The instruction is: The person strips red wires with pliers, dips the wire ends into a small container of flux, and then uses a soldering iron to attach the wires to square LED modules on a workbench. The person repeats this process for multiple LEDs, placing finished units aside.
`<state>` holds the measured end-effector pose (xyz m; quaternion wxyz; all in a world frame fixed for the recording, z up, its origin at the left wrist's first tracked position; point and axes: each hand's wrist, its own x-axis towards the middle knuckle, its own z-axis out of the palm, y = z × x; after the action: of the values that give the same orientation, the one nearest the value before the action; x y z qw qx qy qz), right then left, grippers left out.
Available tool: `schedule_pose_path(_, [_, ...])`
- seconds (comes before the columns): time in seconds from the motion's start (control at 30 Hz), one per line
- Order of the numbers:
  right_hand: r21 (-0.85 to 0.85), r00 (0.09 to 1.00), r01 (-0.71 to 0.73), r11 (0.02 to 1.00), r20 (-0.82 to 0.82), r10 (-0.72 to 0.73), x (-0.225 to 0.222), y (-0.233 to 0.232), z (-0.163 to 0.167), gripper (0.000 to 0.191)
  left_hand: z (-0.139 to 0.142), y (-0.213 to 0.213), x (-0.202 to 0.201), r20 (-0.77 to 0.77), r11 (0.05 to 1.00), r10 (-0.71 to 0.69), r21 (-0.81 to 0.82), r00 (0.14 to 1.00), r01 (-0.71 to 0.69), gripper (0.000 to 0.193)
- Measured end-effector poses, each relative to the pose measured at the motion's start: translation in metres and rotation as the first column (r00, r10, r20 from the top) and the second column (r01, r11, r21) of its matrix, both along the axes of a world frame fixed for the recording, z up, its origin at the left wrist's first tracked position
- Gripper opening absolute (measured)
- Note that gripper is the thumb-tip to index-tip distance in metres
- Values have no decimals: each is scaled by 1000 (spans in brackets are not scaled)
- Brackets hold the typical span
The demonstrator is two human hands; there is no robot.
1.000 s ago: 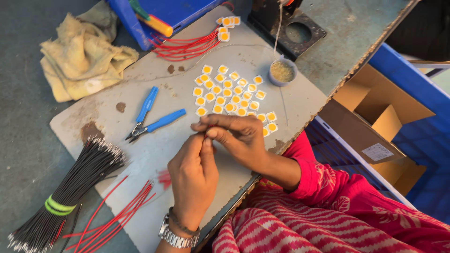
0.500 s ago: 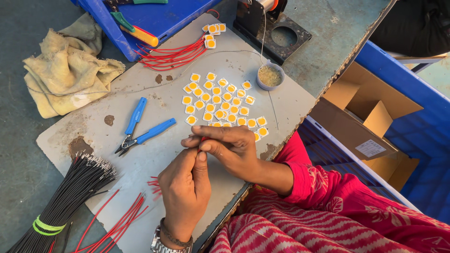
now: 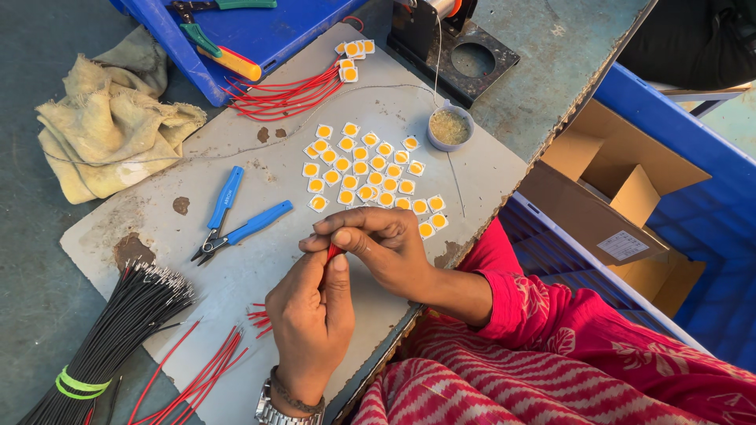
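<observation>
Both hands, left hand (image 3: 311, 315) and right hand (image 3: 378, 244), pinch a red wire (image 3: 333, 252) over the grey board (image 3: 260, 267).

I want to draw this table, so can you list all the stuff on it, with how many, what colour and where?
small square chips: many, white with yellow middles, centre of board
pliers: one, blue handles, left of chips
black wires: one bundle, green-yellow band, lower left
loose red wires: several, bottom edge
red wires joined to chips: a bunch, top
cup: one, pale, right of chips
rag: one, beige, upper left
blue tray: one, top, holding tools
cardboard box: one, brown, right
left hand: wristwatch, pinching a red piece
right hand: pinching the same piece
</observation>
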<state>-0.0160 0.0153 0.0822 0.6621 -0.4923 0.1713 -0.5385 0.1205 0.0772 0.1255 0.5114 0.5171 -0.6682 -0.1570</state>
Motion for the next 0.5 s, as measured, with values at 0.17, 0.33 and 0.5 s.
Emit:
schedule_pose_path(0.17, [-139,999,-25,990,-45,19,1,-2,9,48,2,-2,6,61,993,85,79,995,-90,15])
schedule_pose_path(0.33, [-48,951,-272,961,142,276,-38,17,70,94,9,-7,22,63,981,184,58,981,-188,19])
schedule_pose_path(0.5, [-538,861,-294,790,209,463,-89,48,114,90,5,-7,22,35,978,140,151,990,-144,18])
